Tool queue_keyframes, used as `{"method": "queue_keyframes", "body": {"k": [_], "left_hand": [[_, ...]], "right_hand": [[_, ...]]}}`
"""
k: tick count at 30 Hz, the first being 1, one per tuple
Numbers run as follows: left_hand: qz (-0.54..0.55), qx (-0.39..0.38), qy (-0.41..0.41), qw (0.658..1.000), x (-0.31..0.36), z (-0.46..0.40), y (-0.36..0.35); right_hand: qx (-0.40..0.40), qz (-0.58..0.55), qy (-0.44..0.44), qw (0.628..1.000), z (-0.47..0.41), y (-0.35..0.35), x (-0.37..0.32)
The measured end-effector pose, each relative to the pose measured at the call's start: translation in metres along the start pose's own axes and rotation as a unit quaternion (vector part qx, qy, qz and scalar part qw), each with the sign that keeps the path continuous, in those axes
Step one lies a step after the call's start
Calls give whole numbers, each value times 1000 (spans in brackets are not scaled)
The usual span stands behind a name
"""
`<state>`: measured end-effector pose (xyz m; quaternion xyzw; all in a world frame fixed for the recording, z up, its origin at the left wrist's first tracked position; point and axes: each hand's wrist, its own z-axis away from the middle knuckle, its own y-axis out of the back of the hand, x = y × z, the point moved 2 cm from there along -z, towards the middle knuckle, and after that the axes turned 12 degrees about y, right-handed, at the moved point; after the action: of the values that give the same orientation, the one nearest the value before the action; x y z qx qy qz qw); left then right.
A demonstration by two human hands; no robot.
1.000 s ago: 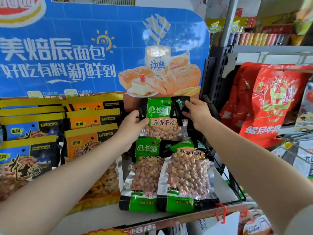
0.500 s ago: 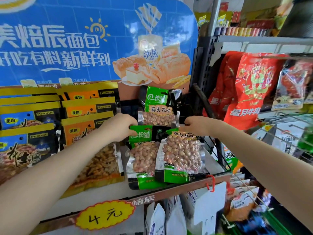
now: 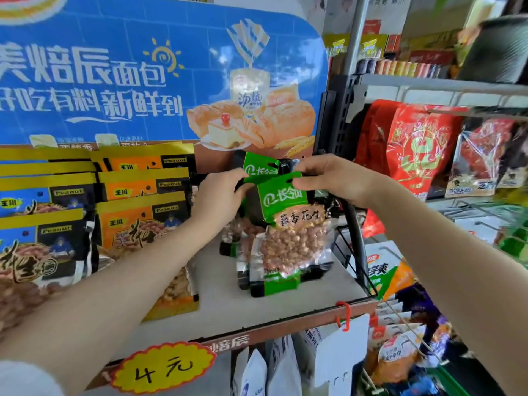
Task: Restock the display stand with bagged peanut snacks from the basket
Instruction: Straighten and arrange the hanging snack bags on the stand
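Observation:
A green-topped clear bag of peanuts (image 3: 288, 241) stands upright on the white shelf of the display stand (image 3: 274, 307). My left hand (image 3: 220, 195) pinches its top left corner and my right hand (image 3: 331, 178) pinches its top right corner. Behind it lean more green peanut bags (image 3: 258, 165), mostly hidden by the front one. The basket is not in view.
Yellow, orange and blue peanut bags (image 3: 143, 212) fill the shelf's left side. A blue bread poster (image 3: 160, 72) backs the stand. A black wire rail (image 3: 357, 252) bounds the shelf on the right. Red snack bags (image 3: 414, 150) hang on the neighbouring rack. A yellow price tag (image 3: 163, 367) sits below.
Both hands have gathered the two side-by-side front bags toward the middle and now hold one bag upright by its top corners. The view has swung slightly right and down.

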<state>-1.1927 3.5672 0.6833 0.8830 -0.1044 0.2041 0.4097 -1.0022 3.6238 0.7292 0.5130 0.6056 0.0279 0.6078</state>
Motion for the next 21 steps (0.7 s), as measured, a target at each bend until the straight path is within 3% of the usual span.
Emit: {"method": "queue_keyframes", "body": {"k": [6, 13, 15, 18, 21], "left_hand": [[60, -88, 41, 993, -21, 1, -3], [98, -115, 123, 981, -46, 19, -8], [103, -143, 124, 977, -50, 23, -14], [123, -247, 148, 950, -50, 34, -23], [113, -216, 156, 957, -52, 36, -24]], "right_hand": [[68, 79, 27, 994, -13, -10, 9], [11, 302, 52, 952, -31, -13, 21], [-37, 300, 35, 953, -31, -20, 30], [-68, 255, 11, 965, -24, -31, 40], [-64, 217, 7, 974, -23, -34, 41]]}}
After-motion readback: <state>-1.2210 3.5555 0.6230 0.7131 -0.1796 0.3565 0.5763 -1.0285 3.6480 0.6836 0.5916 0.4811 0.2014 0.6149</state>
